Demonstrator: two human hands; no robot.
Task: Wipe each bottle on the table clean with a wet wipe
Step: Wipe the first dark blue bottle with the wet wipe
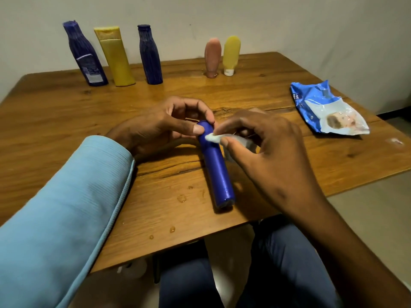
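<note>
Bottle in work: I see a blue bottle (216,167) lying on its side near the middle of the wooden surface (333,165), its cap end pointing away from me and its flat base toward the near edge.
Left hand: my left hand (169,125) sits at the far end of that bottle — thumb and fingertips curled round the cap end, pinching it steady. A light blue sleeve (66,207) covers that forearm.
Right hand: my right hand (262,143) comes in from the right, just beside the bottle's upper part; thumb and forefinger pinch a white wet wipe (213,137).
Wipe against bottle: the pinched tip of the wipe touches the bottle's neck, right next to the left thumb; the rest of the wipe trails under the right palm, partly hidden.
Back row, left: two dark blue bottles (85,58) (150,56) stand upright near the wall with a tall yellow bottle (115,58) between them — well apart from both hands.
Back row, right: a pinkish-brown tube (212,57) and a yellow tube (231,55) stand cap-down, just beside each other.
Wipe pack: a crumpled blue-and-white pack (327,110) lies flat toward the right edge, apart from the right hand.
Surface marks: a few water drops (181,198) show on the wood near the bottle's base and closer to the near edge.
Below the edge: dark blue trousers (289,263) show under the surface.
</note>
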